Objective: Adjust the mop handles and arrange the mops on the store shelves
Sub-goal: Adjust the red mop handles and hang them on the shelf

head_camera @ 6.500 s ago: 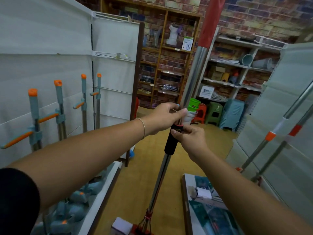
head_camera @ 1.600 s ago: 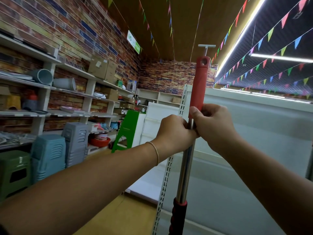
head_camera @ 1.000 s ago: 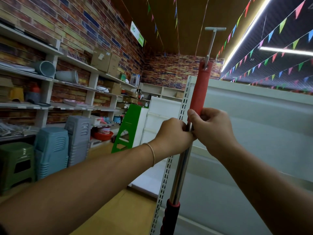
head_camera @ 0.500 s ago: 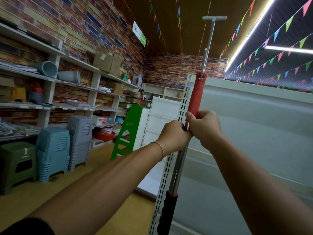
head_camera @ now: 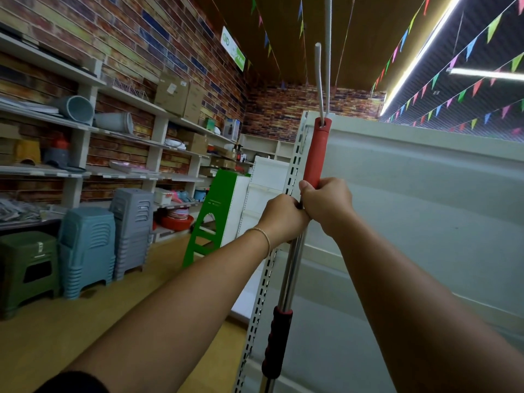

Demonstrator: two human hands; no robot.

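head view, looking up a store aisle. a mop handle (head_camera: 292, 268), a polished steel tube, stands nearly upright at centre frame, its top leaning slightly to the right. its upper end carries a red grip (head_camera: 317, 154) with a small hole near the tip, and a dark ribbed sleeve (head_camera: 276, 341) sits lower on the tube, near the bottom edge.

both hands grasp the handle at mid-frame. the left hand (head_camera: 283, 217) is wrapped round the bare steel just below the red grip, with a thin bracelet (head_camera: 265, 236) on its wrist. the right hand (head_camera: 326, 205) is clenched round the lower end of the red grip, just above the left hand and touching it.

two thin white rods (head_camera: 319, 80) rise from the tip of the red grip toward the top edge; whether they pass through the hole cannot be told.

the handle lies just in front of a perforated white upright (head_camera: 293, 171) of a shelving unit, whose pale back panel (head_camera: 425, 208) fills the right half of the frame.

at lower left stand a green stool (head_camera: 25, 268), a stack of blue stools (head_camera: 85, 251) and a stack of grey stools (head_camera: 131, 228). a green step frame (head_camera: 215, 211) leans left of centre. wall shelves (head_camera: 127, 143) against a brick wall (head_camera: 147, 32) hold boxes and tubs at upper left, and coloured bunting (head_camera: 453, 69) crosses the upper right beside a light strip (head_camera: 419, 49).
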